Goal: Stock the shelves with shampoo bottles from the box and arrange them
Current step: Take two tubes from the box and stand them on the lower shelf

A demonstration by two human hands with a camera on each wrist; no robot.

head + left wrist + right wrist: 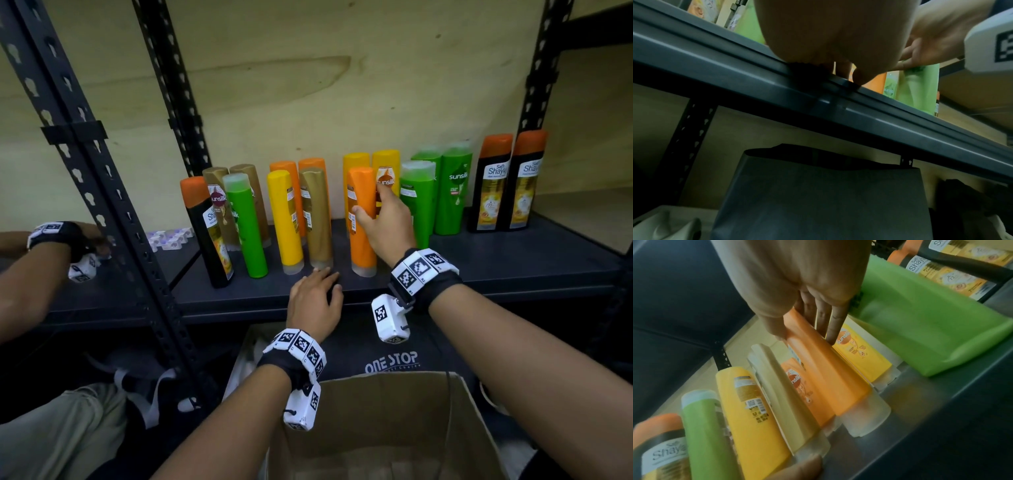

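Observation:
Upright shampoo bottles in orange, yellow, gold, green and black fill the dark shelf (479, 274). My right hand (368, 202) grips a front-row orange bottle (363, 246) near its top, thumb on its left side and fingers behind it. In the right wrist view the same hand (803, 331) pinches that orange bottle (828, 378), which stands on its clear cap. My left hand (325, 279) lies flat on the shelf's front edge, fingertips at the base of a gold bottle (317, 219). The cardboard box (376, 428) stands open below me, its inside mostly hidden.
A black "ONE STOP" bag (390, 363) sits under the shelf behind the box. Black slotted uprights (113, 205) frame the bay. Another person's hand (68, 240) works in the bay to the left. Bare shelf lies to the right of the black bottles (507, 181).

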